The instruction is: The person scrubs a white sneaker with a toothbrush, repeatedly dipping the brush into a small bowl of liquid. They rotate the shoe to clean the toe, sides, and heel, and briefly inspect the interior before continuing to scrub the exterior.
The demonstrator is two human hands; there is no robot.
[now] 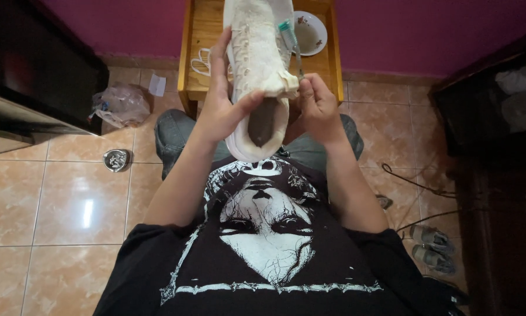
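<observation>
Above the lap, a white sneaker (pixel 258 64) is held heel-near, its opening turned up toward the camera. It is clasped along its left flank by the left hand (pixel 225 108), steadying it. A teal-handled awl (pixel 291 44) is pinched by the right hand (pixel 316 105), tip at the collar edge. Beyond stands a wooden table (pixel 199 35) bearing loose laces (pixel 202 61) and a plate (pixel 309 32).
</observation>
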